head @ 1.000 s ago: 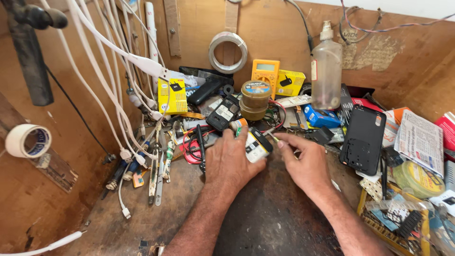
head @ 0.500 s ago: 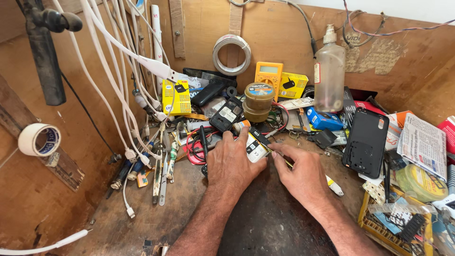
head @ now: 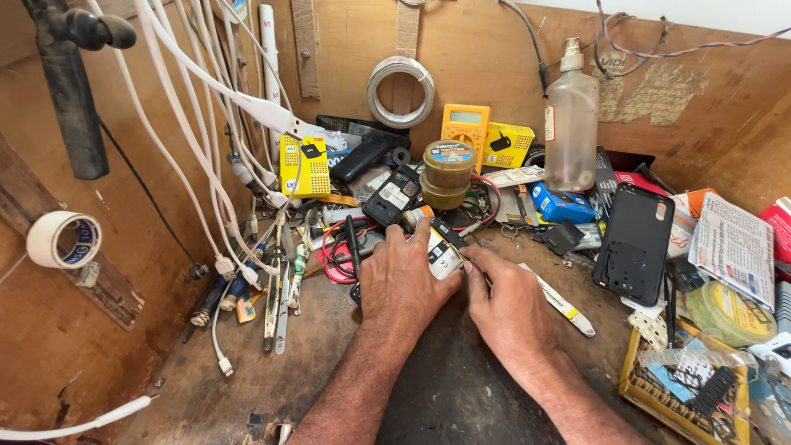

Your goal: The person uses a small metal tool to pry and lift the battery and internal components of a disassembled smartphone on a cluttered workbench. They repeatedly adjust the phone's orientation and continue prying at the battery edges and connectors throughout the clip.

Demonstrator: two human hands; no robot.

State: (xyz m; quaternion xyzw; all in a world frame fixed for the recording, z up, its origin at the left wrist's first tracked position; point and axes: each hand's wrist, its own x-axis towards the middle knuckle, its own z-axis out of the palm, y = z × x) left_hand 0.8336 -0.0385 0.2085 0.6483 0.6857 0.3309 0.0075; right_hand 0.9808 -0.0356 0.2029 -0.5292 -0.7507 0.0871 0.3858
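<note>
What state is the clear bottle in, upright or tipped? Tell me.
Upright. The clear bottle stands on its base against the back wall, its white nozzle pointing straight up. Whether any liquid is inside, cannot tell.

A yellow multimeter (head: 465, 125) and a clear plastic bottle (head: 570, 124) are seen at the back wall, beside a coil of wire (head: 400, 91). White cables (head: 177, 124) are hung at left, near a tape roll (head: 64, 241). A black phone case (head: 635, 244) is laid at right.

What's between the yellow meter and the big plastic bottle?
In the head view, a small yellow box sits between the meter and the bottle, against the wooden back wall.
</note>
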